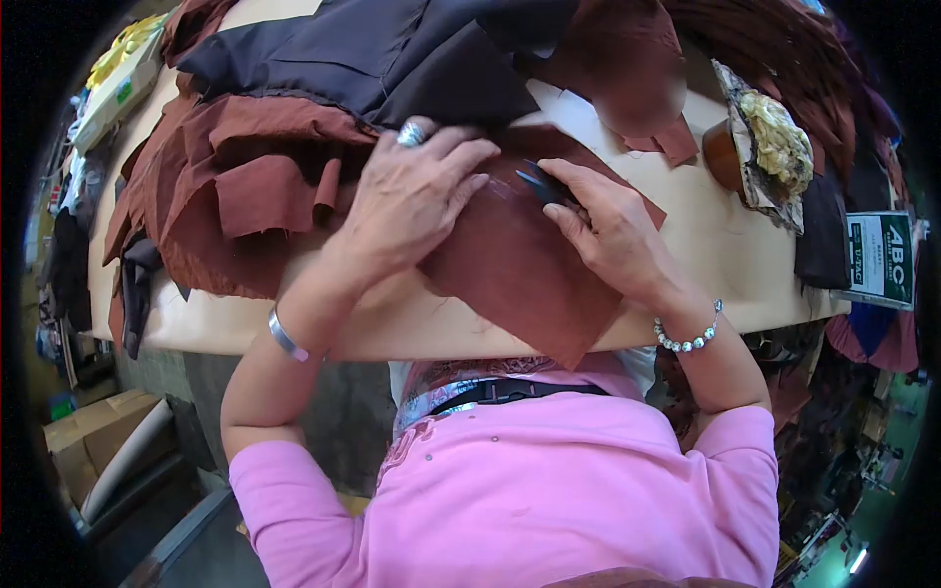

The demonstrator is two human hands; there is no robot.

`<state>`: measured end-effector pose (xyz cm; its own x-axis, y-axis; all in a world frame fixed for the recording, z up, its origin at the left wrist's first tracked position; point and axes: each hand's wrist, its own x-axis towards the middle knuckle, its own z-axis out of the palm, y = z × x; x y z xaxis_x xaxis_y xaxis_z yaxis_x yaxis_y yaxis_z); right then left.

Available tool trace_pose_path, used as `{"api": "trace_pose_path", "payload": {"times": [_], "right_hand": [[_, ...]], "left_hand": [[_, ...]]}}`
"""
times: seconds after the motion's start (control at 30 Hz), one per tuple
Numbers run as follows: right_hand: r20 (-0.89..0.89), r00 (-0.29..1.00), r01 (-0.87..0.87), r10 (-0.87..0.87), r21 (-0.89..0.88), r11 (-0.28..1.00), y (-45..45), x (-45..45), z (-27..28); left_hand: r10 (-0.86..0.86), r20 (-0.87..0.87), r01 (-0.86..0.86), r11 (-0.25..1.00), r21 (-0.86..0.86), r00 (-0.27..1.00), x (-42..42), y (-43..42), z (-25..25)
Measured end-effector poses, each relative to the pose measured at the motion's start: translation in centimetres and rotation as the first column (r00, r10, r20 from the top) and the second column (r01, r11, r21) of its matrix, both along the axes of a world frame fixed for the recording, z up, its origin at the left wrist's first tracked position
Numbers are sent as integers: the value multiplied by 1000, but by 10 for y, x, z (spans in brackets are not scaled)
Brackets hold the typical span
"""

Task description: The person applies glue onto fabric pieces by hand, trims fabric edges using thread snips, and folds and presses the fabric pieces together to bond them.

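Note:
A reddish-brown fabric piece (534, 265) lies across the table edge in front of me, its lower corner hanging over. My left hand (417, 186), with a ring on it, is curled at the upper left of this piece, thumb and forefinger nearly together on the cloth. In my right hand (608, 216) is a small dark tool that looks like thread snips (535, 184), its bluish tips pointing up and left just above the fabric. The fingers close around it and hide most of its body.
Dark cloth (392, 59) and a heap of reddish-brown cloth (225, 216) cover the table's far and left parts. Brown scraps (662, 142) lie beyond my right hand. A pale yellowish bundle (779, 142) and a green ABC label (882, 257) are at the right. A cardboard box (98, 436) stands below left.

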<state>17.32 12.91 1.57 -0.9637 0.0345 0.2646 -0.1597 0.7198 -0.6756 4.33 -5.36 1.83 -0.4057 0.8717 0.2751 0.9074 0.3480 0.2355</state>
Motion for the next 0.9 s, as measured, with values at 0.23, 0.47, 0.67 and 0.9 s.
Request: {"api": "trace_pose_path", "payload": {"times": [0.23,0.47,0.67,0.9], "right_hand": [[15,1000,-22,20,94,995,3,-4,-1],[113,993,-53,26,246,968,2,-8,7],[53,994,-103,94,202,974,1,-14,0],[45,997,-76,70,158,985,-11,-24,-2]], "left_hand": [[61,23,-56,985,-165,998,-27,-14,-6],[83,48,-75,986,-147,995,-27,-13,-10],[79,40,-72,986,-150,996,-28,-14,-12],[83,39,-76,985,-157,996,-28,-13,-11]]}}
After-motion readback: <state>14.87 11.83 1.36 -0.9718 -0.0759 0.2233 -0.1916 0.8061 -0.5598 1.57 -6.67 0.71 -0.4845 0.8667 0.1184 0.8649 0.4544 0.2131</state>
